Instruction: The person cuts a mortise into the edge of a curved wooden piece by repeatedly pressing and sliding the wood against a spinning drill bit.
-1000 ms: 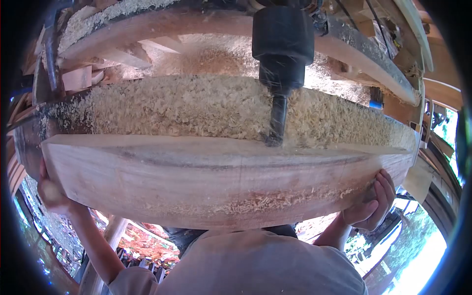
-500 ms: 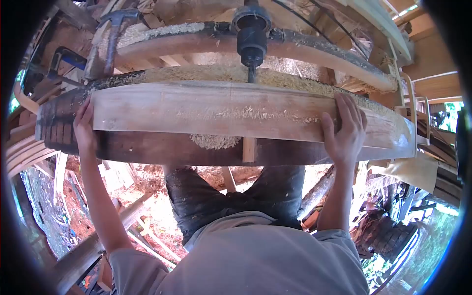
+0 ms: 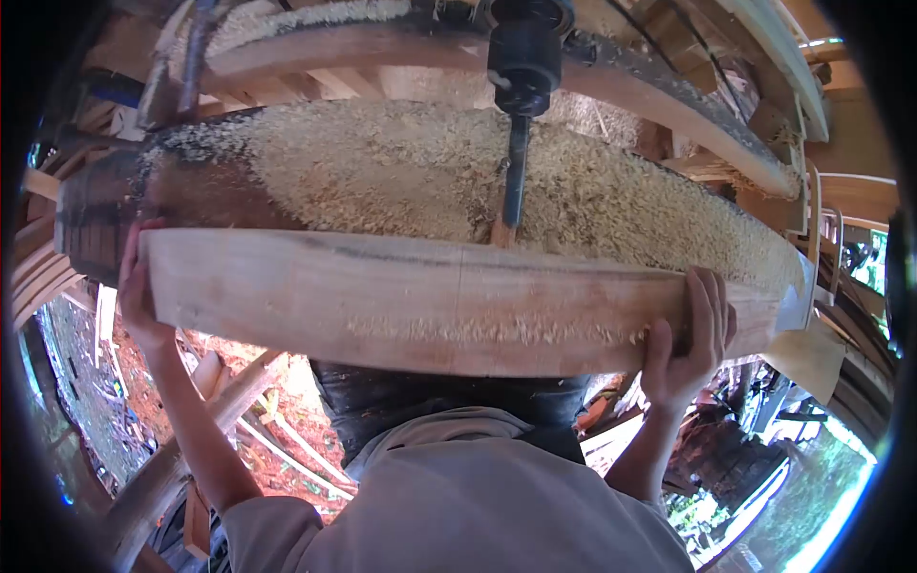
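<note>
A long pale wooden plank [image 3: 411, 301] lies across in front of me, with wood shavings strewn along its face. My left hand [image 3: 138, 286] grips its left end, fingers over the far edge. Near the right end, my right hand [image 3: 690, 334] holds the plank, thumb on the near side and fingers over the top. Just beyond the plank's far edge stands the drill bit [image 3: 516, 181], hanging from a black drill chuck [image 3: 524, 72]. Its tip meets a small piece of wood on the shavings-covered workbench [image 3: 105, 205].
Thick shavings [image 3: 382, 162] cover the bench behind the plank. A curved wooden beam [image 3: 353, 59] runs across the back. At the left, a round pole [image 3: 181, 458] slants by my arm. Stacked boards [image 3: 43, 272] stand at the far left.
Both hands have drawn the plank toward my body, away from the drill bit. More of the shavings-covered bench and the bit now shows behind it.
</note>
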Motion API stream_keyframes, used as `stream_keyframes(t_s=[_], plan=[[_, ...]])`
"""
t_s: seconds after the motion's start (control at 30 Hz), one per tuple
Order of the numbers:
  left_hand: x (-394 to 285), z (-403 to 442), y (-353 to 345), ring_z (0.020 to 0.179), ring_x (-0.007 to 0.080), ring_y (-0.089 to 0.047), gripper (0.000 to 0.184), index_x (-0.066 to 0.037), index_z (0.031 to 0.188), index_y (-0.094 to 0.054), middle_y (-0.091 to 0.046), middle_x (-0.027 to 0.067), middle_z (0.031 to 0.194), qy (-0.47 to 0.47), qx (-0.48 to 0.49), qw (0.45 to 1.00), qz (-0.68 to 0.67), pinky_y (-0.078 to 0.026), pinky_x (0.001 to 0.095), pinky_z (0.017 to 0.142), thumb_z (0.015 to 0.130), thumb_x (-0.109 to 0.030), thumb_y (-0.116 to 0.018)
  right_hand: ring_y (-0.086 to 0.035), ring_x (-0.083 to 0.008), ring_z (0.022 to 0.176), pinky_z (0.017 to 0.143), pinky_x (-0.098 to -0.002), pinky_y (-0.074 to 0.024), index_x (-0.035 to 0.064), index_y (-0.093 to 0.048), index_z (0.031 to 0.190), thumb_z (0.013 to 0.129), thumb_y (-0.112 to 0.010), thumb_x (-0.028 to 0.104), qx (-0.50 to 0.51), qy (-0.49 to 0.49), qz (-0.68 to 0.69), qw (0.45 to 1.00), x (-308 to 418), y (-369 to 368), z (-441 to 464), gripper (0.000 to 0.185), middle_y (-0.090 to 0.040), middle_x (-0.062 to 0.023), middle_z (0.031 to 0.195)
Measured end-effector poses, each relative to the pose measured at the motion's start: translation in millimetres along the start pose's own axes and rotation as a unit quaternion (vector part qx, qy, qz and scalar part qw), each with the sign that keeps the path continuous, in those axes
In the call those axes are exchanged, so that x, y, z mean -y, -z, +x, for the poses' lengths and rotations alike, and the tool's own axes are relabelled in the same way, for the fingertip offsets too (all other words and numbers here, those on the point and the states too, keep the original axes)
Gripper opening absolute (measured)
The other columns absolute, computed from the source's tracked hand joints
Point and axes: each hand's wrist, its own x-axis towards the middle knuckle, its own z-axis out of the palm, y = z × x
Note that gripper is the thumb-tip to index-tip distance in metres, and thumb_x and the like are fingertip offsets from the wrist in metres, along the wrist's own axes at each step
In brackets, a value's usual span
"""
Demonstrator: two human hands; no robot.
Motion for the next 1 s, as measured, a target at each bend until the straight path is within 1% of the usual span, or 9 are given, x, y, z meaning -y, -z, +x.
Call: stream_keyframes(t_s=[0.13,0.33,0.47,0.5,0.63,0.73,0.8,0.93,1.0], plan=[[0,-4,-1,0.133,0.0331,-0.045,0.071,0.013,0.147,-0.029,-0.043,0.0273,0.146,0.015,-0.038,0.999,0.006,-0.036,0.0452,0.112,0.096,-0.035,-0.037,-0.060,-0.0451,0.115,0.101,-0.0505,-0.0385,-0.0101,-0.062,0.120,0.085,-0.057,0.036,0.019,0.006,0.011,1.000,-7,-4,3,0.058,-0.066,-0.0253,0.117],[-3,-4,-4,0.138,0.0379,-0.039,0.072,0.013,0.146,-0.029,-0.042,0.0279,0.147,0.026,-0.091,0.983,0.159,-0.028,0.0492,0.117,0.095,-0.037,-0.024,-0.060,-0.0478,0.114,0.100,-0.0591,-0.0413,-0.0102,-0.061,0.121,0.091,-0.047,0.040,0.038,-0.009,-0.006,0.999,-11,-9,4,0.060,-0.065,-0.0275,0.118],[-2,-2,-9,0.139,0.0402,-0.037,0.072,0.013,0.147,-0.028,-0.040,0.0289,0.148,0.024,-0.074,0.985,0.154,-0.025,0.0512,0.119,0.093,-0.035,-0.026,-0.059,-0.0478,0.115,0.101,-0.0597,-0.0419,-0.0096,-0.060,0.123,0.093,-0.045,0.040,0.039,-0.011,0.003,0.999,-20,-11,7,0.060,-0.064,-0.0282,0.120],[-4,2,-3,0.140,0.0402,-0.036,0.073,0.013,0.147,-0.027,-0.039,0.0300,0.148,-0.005,0.008,0.982,0.187,-0.026,0.0515,0.119,0.094,-0.036,-0.027,-0.059,-0.0478,0.115,0.100,-0.0598,-0.0420,-0.0097,-0.060,0.123,0.093,-0.045,0.040,0.039,-0.009,0.000,0.999,-21,-12,7,0.060,-0.064,-0.0284,0.120],[-3,1,1,0.137,0.0425,-0.039,0.065,0.014,0.147,-0.026,-0.040,0.0315,0.147,-0.023,0.006,0.973,0.229,-0.029,0.0521,0.117,0.098,-0.029,-0.027,-0.060,-0.0478,0.114,0.099,-0.0598,-0.0433,-0.0108,-0.060,0.122,0.092,-0.046,0.037,0.036,0.016,0.009,0.999,-25,-12,12,0.059,-0.064,-0.0294,0.119],[0,0,0,0.137,0.0440,-0.039,0.062,0.014,0.146,-0.027,-0.038,0.0325,0.147,-0.005,-0.043,0.988,0.151,-0.030,0.0521,0.117,0.101,-0.028,-0.023,-0.060,-0.0477,0.113,0.099,-0.0596,-0.0434,-0.0110,-0.060,0.122,0.091,-0.047,0.037,0.028,0.018,0.016,0.999,-27,-14,15,0.059,-0.064,-0.0299,0.119],[0,2,-1,0.138,0.0436,-0.039,0.062,0.014,0.146,-0.028,-0.038,0.0326,0.147,-0.033,-0.002,0.978,0.207,-0.031,0.0522,0.117,0.101,-0.028,-0.019,-0.060,-0.0478,0.113,0.099,-0.0593,-0.0435,-0.0109,-0.060,0.122,0.090,-0.048,0.037,0.021,0.018,0.020,0.999,-27,-16,17,0.059,-0.064,-0.0302,0.119],[1,3,2,0.138,0.0423,-0.039,0.061,0.015,0.145,-0.029,-0.039,0.0317,0.147,-0.023,-0.003,0.979,0.204,-0.031,0.0525,0.116,0.099,-0.025,-0.021,-0.060,-0.0482,0.113,0.099,-0.0590,-0.0447,-0.0109,-0.061,0.121,0.091,-0.047,0.036,0.006,0.024,0.029,0.999,-29,-20,21,0.057,-0.064,-0.0310,0.118],[1,0,-3,0.137,0.0411,-0.040,0.068,0.015,0.145,-0.029,-0.040,0.0305,0.146,-0.008,-0.040,0.985,0.167,-0.031,0.0522,0.116,0.096,-0.032,-0.032,-0.061,-0.0487,0.112,0.098,-0.0591,-0.0456,-0.0110,-0.061,0.120,0.092,-0.045,0.036,-0.007,0.028,0.030,0.999,-29,-21,21,0.057,-0.064,-0.0319,0.118]])
